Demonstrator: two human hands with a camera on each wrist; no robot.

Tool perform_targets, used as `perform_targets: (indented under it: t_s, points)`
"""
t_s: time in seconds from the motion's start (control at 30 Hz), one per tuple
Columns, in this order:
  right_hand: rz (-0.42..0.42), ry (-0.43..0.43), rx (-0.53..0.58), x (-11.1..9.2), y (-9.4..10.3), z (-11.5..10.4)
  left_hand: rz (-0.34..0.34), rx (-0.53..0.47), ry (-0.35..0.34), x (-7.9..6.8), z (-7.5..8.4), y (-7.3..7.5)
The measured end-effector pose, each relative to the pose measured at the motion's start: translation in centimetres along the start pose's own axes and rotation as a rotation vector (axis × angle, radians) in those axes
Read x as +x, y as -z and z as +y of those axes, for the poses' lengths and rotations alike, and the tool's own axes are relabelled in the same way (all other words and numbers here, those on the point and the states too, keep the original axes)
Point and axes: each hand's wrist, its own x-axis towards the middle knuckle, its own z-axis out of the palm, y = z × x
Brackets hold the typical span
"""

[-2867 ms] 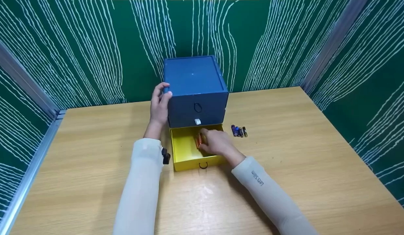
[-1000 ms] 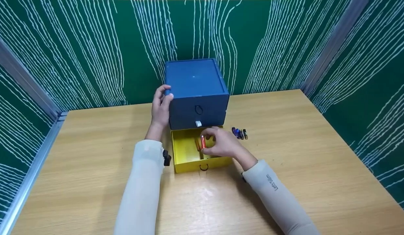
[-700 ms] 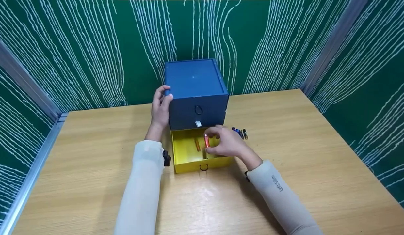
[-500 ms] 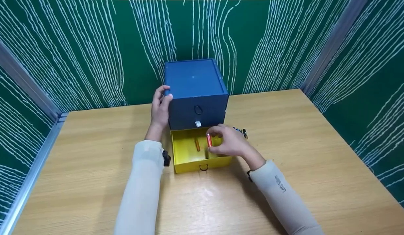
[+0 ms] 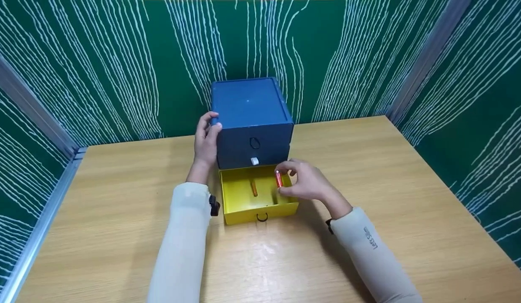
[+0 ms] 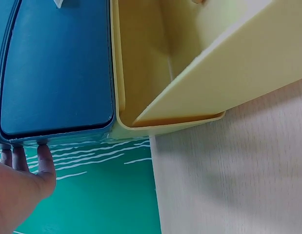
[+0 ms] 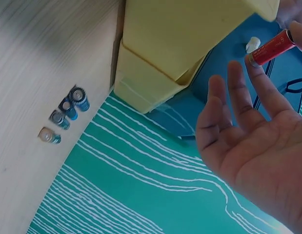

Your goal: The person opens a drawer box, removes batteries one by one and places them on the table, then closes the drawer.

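My left hand (image 5: pixel 205 141) rests its fingertips against the left side of a blue drawer unit (image 5: pixel 251 103), near its top front corner. Under the blue part, a yellow drawer (image 5: pixel 260 212) stands pulled out. Above the drawer's right side, my right hand (image 5: pixel 308 182) pinches a red battery (image 5: pixel 279 179) upright between thumb and forefinger. The right wrist view shows the red battery (image 7: pixel 272 48) between fingertip and thumb, the other fingers spread. An orange battery (image 5: pixel 254 188) lies on the drawer's floor.
Several small batteries (image 7: pixel 65 114) stand in a row on the wooden table (image 5: pixel 370 168), right of the drawer; in the head view my right hand hides them. A green wall (image 5: pixel 184 63) with white lines rises behind the drawer unit.
My right hand has lifted the red battery from beside the orange one and moved it right, toward the drawer's right wall. My left hand stays at the drawer unit.
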Motion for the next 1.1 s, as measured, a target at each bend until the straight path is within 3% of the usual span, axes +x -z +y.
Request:
perform_targets:
  t_s: [0.63, 1.1]
  points:
    - [0.019, 0.009, 0.020, -0.6, 1.2, 2.1, -0.003, 0.022, 0.007, -0.2, 0.3, -0.2]
    - [0.000, -0.069, 0.041, -0.4, 2.0, 3.7, 0.004, 0.019, 0.014, -0.2, 0.3, -0.2]
